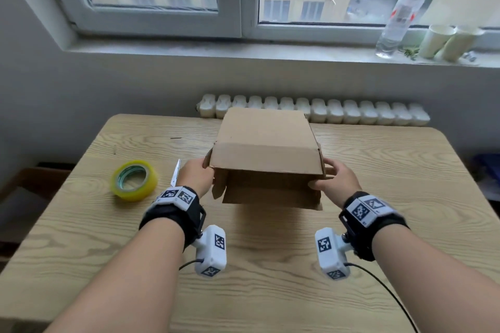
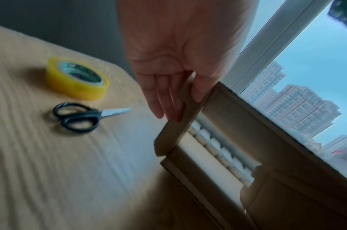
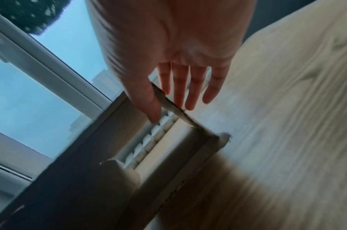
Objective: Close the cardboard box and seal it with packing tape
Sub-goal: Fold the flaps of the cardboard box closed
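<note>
Left hand [image 1: 195, 173] and right hand [image 1: 335, 180] pinch the cardboard box's [image 1: 266, 134] side edges.

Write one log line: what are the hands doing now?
left hand: holds lid side flap | right hand: holds other flap | cardboard box: lid half-closed | tape roll: untouched

Both my forearms reach forward; my left hand [image 1: 195, 176] and right hand [image 1: 336, 180] each pinch between thumb and straight fingers.

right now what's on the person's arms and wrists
Bare forearms, no sleeves. Each wrist has a black strap topped by a white block with black-and-white square markers. A white camera housing, also marker-tagged, hangs below each wrist, trailing a thin black cable.
</note>
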Available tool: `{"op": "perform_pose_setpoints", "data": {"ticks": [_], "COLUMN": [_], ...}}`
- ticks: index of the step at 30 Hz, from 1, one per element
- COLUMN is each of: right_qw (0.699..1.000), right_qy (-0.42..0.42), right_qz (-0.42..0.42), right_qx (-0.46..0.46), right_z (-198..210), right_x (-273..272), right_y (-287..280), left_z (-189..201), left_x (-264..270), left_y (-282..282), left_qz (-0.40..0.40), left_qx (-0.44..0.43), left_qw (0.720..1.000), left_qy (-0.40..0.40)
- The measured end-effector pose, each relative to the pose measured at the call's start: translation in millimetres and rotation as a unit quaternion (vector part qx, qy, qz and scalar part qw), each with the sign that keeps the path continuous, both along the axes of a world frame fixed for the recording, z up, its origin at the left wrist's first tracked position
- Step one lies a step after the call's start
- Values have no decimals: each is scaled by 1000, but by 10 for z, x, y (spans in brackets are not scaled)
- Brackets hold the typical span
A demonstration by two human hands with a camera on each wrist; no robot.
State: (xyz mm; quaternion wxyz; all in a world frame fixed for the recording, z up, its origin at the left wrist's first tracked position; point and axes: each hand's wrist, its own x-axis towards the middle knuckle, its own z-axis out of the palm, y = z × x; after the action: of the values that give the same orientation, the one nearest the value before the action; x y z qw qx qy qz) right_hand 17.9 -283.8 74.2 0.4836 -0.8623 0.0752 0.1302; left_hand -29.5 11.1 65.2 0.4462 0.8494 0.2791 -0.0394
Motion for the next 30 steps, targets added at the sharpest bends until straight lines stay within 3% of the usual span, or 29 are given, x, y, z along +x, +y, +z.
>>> {"op": "perform_pose_setpoints", "data": {"ticks": [7, 14, 18, 21, 24, 26, 30], "right_qw": [979, 957, 944, 919, 854, 835, 847], "right_qy": [-104, -133, -142, -138, -287, -350, -259], "right_qz": [-7, 4, 45, 96, 127, 191, 335], "right_qx": [-177, -256, -293, -356, -416, -380, -321], "right_z": [675, 1222, 1280, 1231, 1292, 1378, 1327], "right_x": [69, 220, 200, 110, 30, -10, -64], "right_y": [7, -2, 103, 215, 355, 494, 782], "left_z": [840, 1432, 1406, 1259, 1182, 1173, 1148], "left_x": [61, 119, 84, 68, 131, 164, 209], "left_y": [-40, -13, 5, 39, 80, 81, 38], "left_qz": [7, -19, -53, -55, -47, -32, -17], "left_qx": [-19, 99, 2, 20, 67, 72, 34], "left_qw": [997, 994, 998, 998, 997, 997, 999], "left_qy": [-74, -50, 25, 32, -2, -17, -32]}}
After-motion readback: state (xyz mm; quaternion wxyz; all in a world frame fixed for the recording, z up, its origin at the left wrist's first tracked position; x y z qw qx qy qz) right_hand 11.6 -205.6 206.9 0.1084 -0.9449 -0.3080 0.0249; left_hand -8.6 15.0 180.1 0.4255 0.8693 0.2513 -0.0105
